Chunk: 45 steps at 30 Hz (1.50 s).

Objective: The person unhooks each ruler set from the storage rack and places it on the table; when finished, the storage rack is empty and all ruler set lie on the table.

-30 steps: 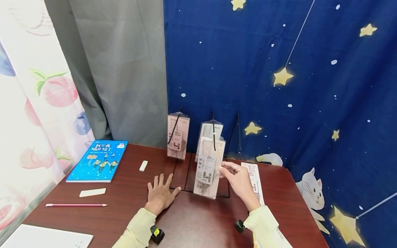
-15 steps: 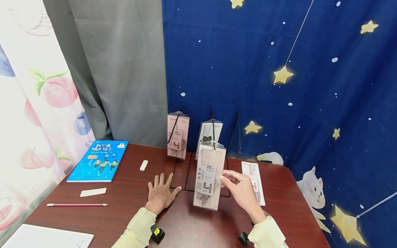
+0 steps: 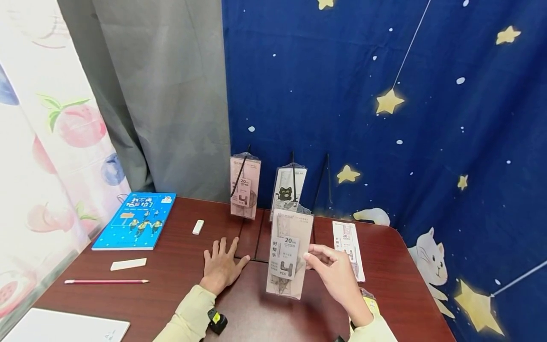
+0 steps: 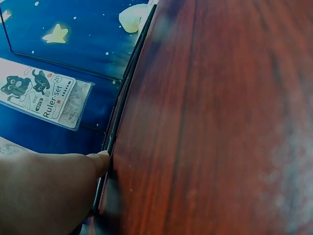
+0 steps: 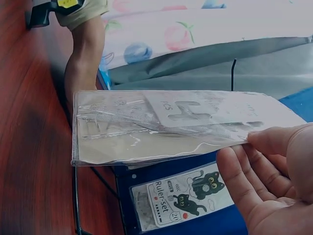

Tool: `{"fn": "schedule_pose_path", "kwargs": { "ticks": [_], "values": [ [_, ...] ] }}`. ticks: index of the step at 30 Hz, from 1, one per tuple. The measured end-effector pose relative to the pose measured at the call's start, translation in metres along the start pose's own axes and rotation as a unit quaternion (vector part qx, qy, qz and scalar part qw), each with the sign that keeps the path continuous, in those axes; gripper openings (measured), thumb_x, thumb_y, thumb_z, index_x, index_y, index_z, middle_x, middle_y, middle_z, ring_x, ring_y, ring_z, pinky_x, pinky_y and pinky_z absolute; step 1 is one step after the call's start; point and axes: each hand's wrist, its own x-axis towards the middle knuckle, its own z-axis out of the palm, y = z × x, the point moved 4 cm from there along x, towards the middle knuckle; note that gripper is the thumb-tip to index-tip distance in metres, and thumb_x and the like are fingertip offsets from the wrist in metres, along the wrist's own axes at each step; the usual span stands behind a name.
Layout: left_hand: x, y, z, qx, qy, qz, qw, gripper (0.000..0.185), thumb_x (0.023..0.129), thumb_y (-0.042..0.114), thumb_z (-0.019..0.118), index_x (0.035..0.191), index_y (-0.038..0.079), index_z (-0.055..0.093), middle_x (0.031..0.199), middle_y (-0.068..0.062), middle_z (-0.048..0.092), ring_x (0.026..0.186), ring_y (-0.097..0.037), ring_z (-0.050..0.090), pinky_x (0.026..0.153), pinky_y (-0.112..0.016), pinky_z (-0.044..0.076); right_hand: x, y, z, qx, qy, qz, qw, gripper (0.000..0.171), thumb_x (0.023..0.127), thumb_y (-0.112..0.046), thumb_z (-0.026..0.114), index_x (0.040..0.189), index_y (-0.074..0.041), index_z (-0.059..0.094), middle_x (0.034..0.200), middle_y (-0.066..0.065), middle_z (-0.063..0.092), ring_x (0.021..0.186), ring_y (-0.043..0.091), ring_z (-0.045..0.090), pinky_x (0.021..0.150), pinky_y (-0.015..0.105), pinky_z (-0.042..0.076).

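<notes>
My right hand [image 3: 331, 270] pinches the right edge of a pink ruler-set packet [image 3: 288, 251] and holds it upright in front of a black wire display rack [image 3: 295, 175]. In the right wrist view the clear packet [image 5: 166, 125] lies above my fingers [image 5: 259, 171]. My left hand [image 3: 222, 263] lies flat on the dark red table [image 3: 171, 285], its thumb at the rack's base wire [image 4: 115, 137]. On the rack hang another pink packet [image 3: 244, 186] and a cat-print ruler set [image 3: 288, 187], seen also as the cat-print ruler set [image 4: 44, 93] in the left wrist view.
A further packet [image 3: 349, 249] lies flat on the table right of the rack. At the left are a blue book [image 3: 136, 221], two white erasers [image 3: 197, 227] [image 3: 128, 264], a pink pencil [image 3: 107, 281] and a white sheet [image 3: 64, 327]. Curtains hang behind the table.
My right hand has drawn the pink packet down and off the middle hook towards me, uncovering the cat-print ruler set behind it. My left hand has stayed flat on the table.
</notes>
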Motion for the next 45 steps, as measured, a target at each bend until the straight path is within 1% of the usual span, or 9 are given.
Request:
{"fn": "schedule_pose_path", "kwargs": {
  "ticks": [7, 11, 15, 18, 24, 29, 33, 38, 45],
  "values": [
    [-0.002, 0.001, 0.000, -0.001, 0.002, 0.003, 1.0000, 0.071, 0.102, 0.055, 0.055, 0.158, 0.013, 0.044, 0.159, -0.027, 0.039, 0.150, -0.048, 0.034, 0.114, -0.072, 0.028, -0.024, -0.001, -0.012, -0.016, 0.014, 0.016, 1.000, 0.015, 0.092, -0.013, 0.079, 0.104, -0.005, 0.079, 0.090, 0.009, 0.079, 0.073, 0.012, 0.073, 0.073, 0.029, 0.062],
    [0.000, -0.001, 0.005, -0.005, 0.002, 0.003, 1.0000, 0.072, 0.101, 0.055, 0.055, 0.158, 0.012, 0.043, 0.159, -0.028, 0.038, 0.150, -0.049, 0.032, 0.115, -0.072, 0.027, -0.042, 0.008, -0.025, -0.039, 0.036, 0.067, 0.996, 0.015, 0.090, -0.011, 0.079, 0.103, -0.004, 0.078, 0.087, 0.006, 0.078, 0.070, 0.012, 0.072, 0.072, 0.027, 0.061],
    [0.004, -0.005, 0.012, -0.006, 0.001, 0.001, 1.0000, 0.076, 0.101, 0.058, 0.054, 0.160, 0.013, 0.039, 0.161, -0.028, 0.036, 0.152, -0.049, 0.029, 0.116, -0.072, 0.025, -0.059, 0.022, -0.041, -0.058, 0.046, 0.141, 0.987, 0.020, 0.090, -0.008, 0.078, 0.108, 0.001, 0.077, 0.087, 0.007, 0.077, 0.068, 0.011, 0.071, 0.072, 0.025, 0.059],
    [0.006, -0.007, 0.014, -0.006, 0.004, 0.003, 1.0000, 0.077, 0.101, 0.060, 0.052, 0.161, 0.013, 0.038, 0.162, -0.028, 0.036, 0.152, -0.050, 0.029, 0.116, -0.073, 0.025, -0.072, 0.036, -0.052, -0.054, 0.018, 0.184, 0.981, 0.027, 0.092, -0.008, 0.076, 0.114, 0.007, 0.073, 0.090, 0.010, 0.076, 0.068, 0.012, 0.070, 0.072, 0.023, 0.058],
    [0.007, -0.006, 0.012, -0.007, 0.002, 0.004, 1.0000, 0.078, 0.101, 0.061, 0.051, 0.161, 0.013, 0.038, 0.162, -0.029, 0.035, 0.152, -0.050, 0.028, 0.116, -0.073, 0.024, -0.093, 0.073, -0.065, -0.018, -0.076, 0.237, 0.968, 0.046, 0.092, -0.015, 0.076, 0.121, 0.019, 0.064, 0.093, 0.011, 0.077, 0.072, 0.012, 0.070, 0.070, 0.024, 0.060],
    [0.005, -0.003, 0.007, -0.013, -0.010, -0.003, 0.9999, 0.076, 0.102, 0.058, 0.052, 0.161, 0.013, 0.037, 0.163, -0.028, 0.033, 0.154, -0.049, 0.026, 0.118, -0.072, 0.022, -0.102, 0.094, -0.071, -0.018, -0.089, 0.250, 0.964, 0.049, 0.091, -0.015, 0.076, 0.119, 0.022, 0.062, 0.093, 0.013, 0.078, 0.074, 0.012, 0.072, 0.068, 0.023, 0.059],
    [0.002, -0.001, 0.003, -0.015, -0.011, -0.004, 0.9998, 0.074, 0.102, 0.056, 0.053, 0.160, 0.012, 0.038, 0.163, -0.028, 0.034, 0.153, -0.048, 0.027, 0.119, -0.072, 0.021, -0.104, 0.104, -0.072, -0.059, -0.062, 0.264, 0.961, 0.042, 0.088, -0.014, 0.077, 0.113, 0.018, 0.069, 0.086, 0.013, 0.079, 0.074, 0.014, 0.072, 0.065, 0.025, 0.059],
    [0.001, 0.000, 0.001, -0.012, -0.009, -0.004, 0.9999, 0.073, 0.102, 0.056, 0.054, 0.159, 0.012, 0.040, 0.162, -0.027, 0.035, 0.152, -0.047, 0.029, 0.118, -0.071, 0.022, -0.103, 0.112, -0.070, -0.129, -0.033, 0.286, 0.949, 0.032, 0.083, -0.017, 0.081, 0.106, 0.005, 0.077, 0.080, 0.005, 0.077, 0.072, 0.012, 0.069, 0.062, 0.025, 0.056],
    [0.002, 0.001, -0.001, -0.011, -0.013, -0.006, 0.9998, 0.072, 0.103, 0.055, 0.053, 0.159, 0.013, 0.040, 0.162, -0.027, 0.035, 0.153, -0.047, 0.029, 0.118, -0.071, 0.023, -0.101, 0.116, -0.063, -0.165, -0.026, 0.289, 0.943, 0.024, 0.081, -0.013, 0.081, 0.100, 0.001, 0.080, 0.075, 0.000, 0.075, 0.068, 0.009, 0.064, 0.060, 0.025, 0.052]
  ]
}}
